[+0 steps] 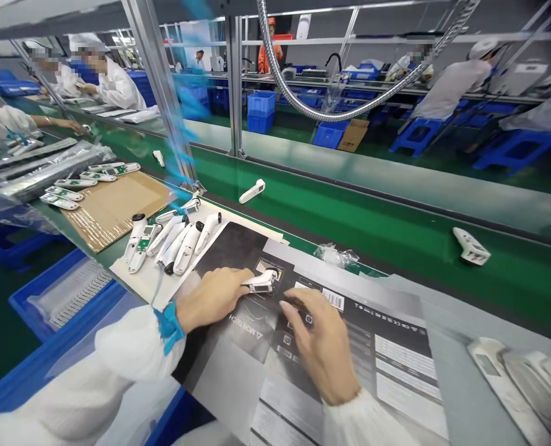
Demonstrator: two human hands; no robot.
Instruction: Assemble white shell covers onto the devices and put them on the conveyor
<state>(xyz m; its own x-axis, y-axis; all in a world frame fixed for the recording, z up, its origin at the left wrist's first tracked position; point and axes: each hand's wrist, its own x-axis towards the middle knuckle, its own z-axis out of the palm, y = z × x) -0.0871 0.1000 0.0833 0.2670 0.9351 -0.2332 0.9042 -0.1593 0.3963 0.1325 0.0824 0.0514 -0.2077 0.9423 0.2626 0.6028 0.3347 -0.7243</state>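
Observation:
Pinched in my left hand [219, 292] is a white handheld thermometer [262, 282] with a dark tip and a small display. It sits just over a printed black-and-grey cardboard sheet [229, 378]. My right hand [319, 334] is a little to the right of it, thumb and fingers apart, with nothing between them. A blue band [169, 328] circles my left wrist. Beyond my left hand, several white thermometer bodies [185, 248] lie in a cluster on a pale board. One of them, an open housing [142, 248], shows a green circuit board.
A green conveyor belt [349, 210] runs behind the bench, carrying a few spaced white thermometers [471, 246]. White housings [512, 384] lie at right. Brown cardboard [121, 204] and a blue crate [47, 303] are at left. A metal hose [326, 116] hangs overhead. Co-workers sit beyond.

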